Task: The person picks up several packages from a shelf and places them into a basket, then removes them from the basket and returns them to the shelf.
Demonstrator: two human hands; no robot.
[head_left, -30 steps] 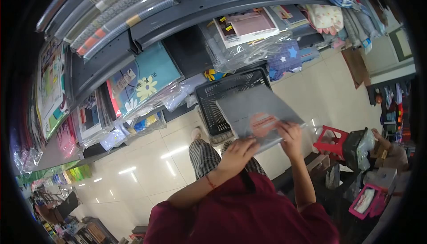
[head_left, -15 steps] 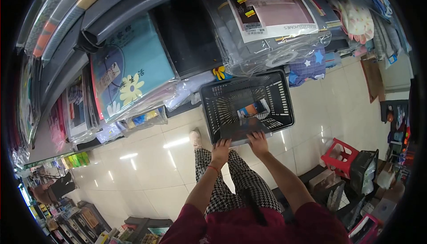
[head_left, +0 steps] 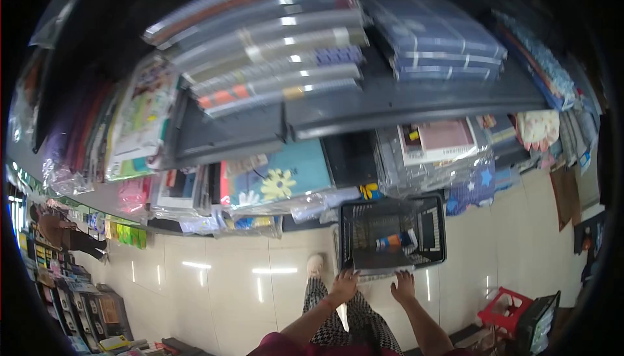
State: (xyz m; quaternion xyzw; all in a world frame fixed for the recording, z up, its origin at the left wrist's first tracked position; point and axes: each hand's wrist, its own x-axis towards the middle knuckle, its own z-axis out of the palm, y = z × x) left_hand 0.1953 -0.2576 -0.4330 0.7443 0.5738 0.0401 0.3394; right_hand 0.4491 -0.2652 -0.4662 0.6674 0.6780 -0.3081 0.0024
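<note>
A black slotted basket (head_left: 438,229) stands on the floor beside the lower shelf. Inside it lies a small orange, blue and white packet (head_left: 391,240). A dark, flat, shiny package (head_left: 383,260) lies at the basket's near side, partly inside. My left hand (head_left: 344,286) is closed on the package's near edge at the left. My right hand (head_left: 403,286) is at the same edge, farther right, with its fingertips curled on it. The thumbs and undersides of both hands are hidden or blurred.
Grey shelves (head_left: 416,99) hold stacked, plastic-wrapped textiles (head_left: 448,38). A teal package with a yellow flower (head_left: 286,174) lies on the lower shelf. A red stool (head_left: 504,310) is at the lower right. Another person (head_left: 65,229) is at the far left.
The view has tilted up towards the shelves, so the basket and my hands appear lower and further right. My hands stay at the package's near edge, now slightly wider apart.
</note>
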